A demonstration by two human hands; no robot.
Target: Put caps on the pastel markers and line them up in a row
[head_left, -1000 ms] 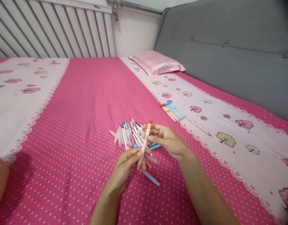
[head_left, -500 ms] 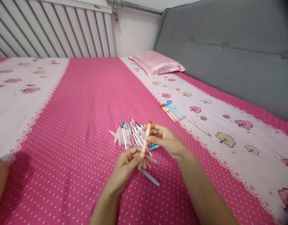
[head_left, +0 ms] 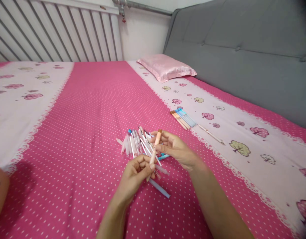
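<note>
The left hand [head_left: 135,174] has slid its thumb further over the pen [head_left: 158,138] since the first frame, and the barrel's dark label has turned from view. The left fingers pinch the pale lower end; the right hand [head_left: 174,148] grips it just below the brown tip. The pen is held aslant over the near side of a pile [head_left: 133,143]. A blue pen [head_left: 160,189] lies nearer the person. Toward the bed's [head_left: 100,96] right edge is a neat row [head_left: 184,118]; a pillow [head_left: 167,66] lies near the far right corner.
</note>
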